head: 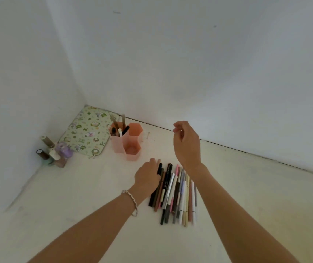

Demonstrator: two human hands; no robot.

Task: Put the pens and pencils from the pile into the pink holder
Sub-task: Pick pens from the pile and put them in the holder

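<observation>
Beside the left hand (148,174) lies the pile (176,192).

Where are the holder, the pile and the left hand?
holder (133,156): head view, front wall of its nearest compartment.
pile (176,192): head view, middle of the pens.
left hand (148,174): head view, back of the hand.

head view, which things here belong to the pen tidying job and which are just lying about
Job: pile of pens and pencils, pink holder, left hand at the pile.
Lying about: floral pouch, nail polish bottles.
</observation>
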